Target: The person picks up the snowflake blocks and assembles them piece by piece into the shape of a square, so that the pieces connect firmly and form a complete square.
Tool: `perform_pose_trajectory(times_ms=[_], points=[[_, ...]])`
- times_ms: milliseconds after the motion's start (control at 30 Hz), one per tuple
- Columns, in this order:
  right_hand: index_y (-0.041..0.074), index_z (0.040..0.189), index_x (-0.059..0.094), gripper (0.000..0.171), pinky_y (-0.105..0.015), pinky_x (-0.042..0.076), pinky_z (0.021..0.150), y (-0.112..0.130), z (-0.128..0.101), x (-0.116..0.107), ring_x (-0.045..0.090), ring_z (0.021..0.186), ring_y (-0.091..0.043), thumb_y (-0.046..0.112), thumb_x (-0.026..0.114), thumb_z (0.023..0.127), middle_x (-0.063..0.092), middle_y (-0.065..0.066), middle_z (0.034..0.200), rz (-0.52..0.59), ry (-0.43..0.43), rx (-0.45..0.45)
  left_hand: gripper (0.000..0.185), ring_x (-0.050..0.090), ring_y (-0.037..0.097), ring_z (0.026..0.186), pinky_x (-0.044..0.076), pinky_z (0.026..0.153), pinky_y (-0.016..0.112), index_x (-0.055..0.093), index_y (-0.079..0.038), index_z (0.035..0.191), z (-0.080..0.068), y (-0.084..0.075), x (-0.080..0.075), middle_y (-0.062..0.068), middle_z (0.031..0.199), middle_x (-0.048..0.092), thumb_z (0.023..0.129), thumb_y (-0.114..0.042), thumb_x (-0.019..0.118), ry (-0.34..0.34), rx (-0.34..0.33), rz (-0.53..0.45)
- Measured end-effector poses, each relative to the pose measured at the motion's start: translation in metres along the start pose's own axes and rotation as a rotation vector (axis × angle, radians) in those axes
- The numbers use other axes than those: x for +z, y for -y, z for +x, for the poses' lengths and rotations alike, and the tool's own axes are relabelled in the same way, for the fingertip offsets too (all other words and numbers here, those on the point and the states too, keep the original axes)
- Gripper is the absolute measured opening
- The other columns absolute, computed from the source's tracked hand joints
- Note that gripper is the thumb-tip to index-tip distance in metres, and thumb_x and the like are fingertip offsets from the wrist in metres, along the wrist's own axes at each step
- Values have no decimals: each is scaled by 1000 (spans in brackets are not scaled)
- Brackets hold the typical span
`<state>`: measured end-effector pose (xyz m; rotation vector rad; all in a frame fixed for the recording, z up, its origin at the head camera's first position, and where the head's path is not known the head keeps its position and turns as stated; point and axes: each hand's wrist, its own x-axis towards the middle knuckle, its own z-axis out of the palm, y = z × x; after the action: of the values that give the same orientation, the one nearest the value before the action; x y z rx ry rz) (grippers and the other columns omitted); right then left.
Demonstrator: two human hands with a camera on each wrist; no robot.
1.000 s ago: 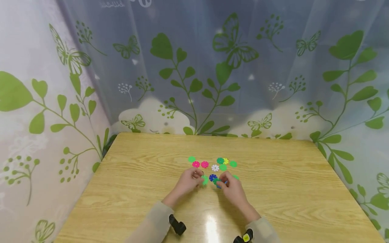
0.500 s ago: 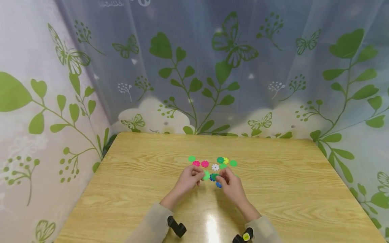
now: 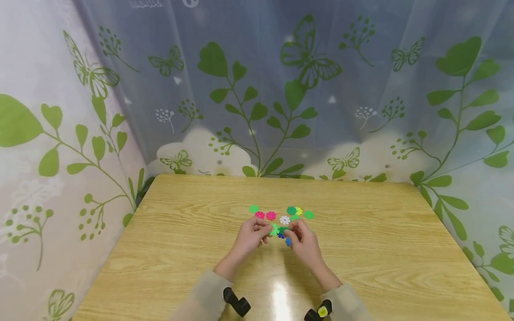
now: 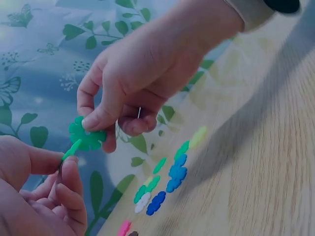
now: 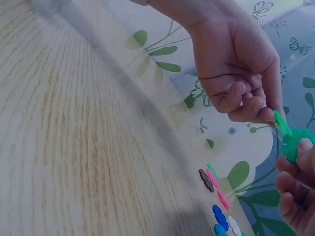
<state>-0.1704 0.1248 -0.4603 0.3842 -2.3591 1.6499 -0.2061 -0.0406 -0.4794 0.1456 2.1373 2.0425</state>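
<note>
The left hand (image 3: 250, 235) pinches a light green disc (image 4: 72, 149) edge-on into a dark green disc (image 4: 86, 135) pinched by the right hand (image 3: 304, 243). Both discs meet between the hands, above the table (image 3: 168, 249) (toward its far edge).

Glossy wood table (image 3: 361, 249), plastic discs (image 3: 284, 220)

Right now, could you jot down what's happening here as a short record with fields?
Left hand: pinches a light green snowflake disc
Right hand: pinches a dark green snowflake disc
Contact: the two discs meet edge to face, above the table
Loose discs: pink disc, white disc, yellow disc, others green and blue
Surface: wooden table
</note>
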Motion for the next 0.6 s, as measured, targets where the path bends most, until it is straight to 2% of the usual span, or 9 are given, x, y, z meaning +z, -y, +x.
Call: perform_pose_trajectory(times_ms=[100, 267, 367, 500, 600], points=[[-4, 88, 52, 8, -16, 37, 43, -3, 0, 2, 47, 51, -18, -9, 58, 87, 51, -5, 61, 13, -25, 0, 21, 55, 13, 56, 40, 47, 19, 59, 3, 98, 4, 9, 2, 11, 75, 63, 88, -14, 65, -19, -19, -22], [-6, 84, 57, 7, -17, 39, 42, -6, 0, 5, 50, 50, -31, -12, 60, 84, 53, -5, 60, 10, -84, -48, 23, 57, 12, 57, 42, 48, 17, 66, 5, 102, 2, 6, 6, 4, 70, 62, 86, -11, 68, -39, -30, -21], [-8, 81, 58, 8, -17, 42, 42, -10, 0, 8, 50, 50, -37, -16, 60, 81, 55, -7, 61, 52, -130, -91, 23, 57, 11, 57, 45, 50, 18, 65, 6, 101, 2, 5, 8, 2, 69, 61, 84, -9, 69, -35, -36, -63], [-11, 78, 57, 10, -18, 44, 42, -14, 1, 12, 49, 48, -32, -20, 60, 78, 55, -7, 62, 140, -159, -130, 23, 56, 10, 57, 47, 51, 17, 64, 9, 101, 2, 3, 8, 1, 69, 62, 84, -5, 68, -23, -49, -131], [-12, 79, 56, 10, -24, 49, 43, -15, 0, 14, 50, 50, -32, -21, 59, 78, 55, -7, 64, 180, -151, -140, 23, 57, 9, 57, 47, 51, 17, 63, 10, 102, 2, 3, 7, 2, 70, 63, 85, -4, 67, -9, -56, -142]])
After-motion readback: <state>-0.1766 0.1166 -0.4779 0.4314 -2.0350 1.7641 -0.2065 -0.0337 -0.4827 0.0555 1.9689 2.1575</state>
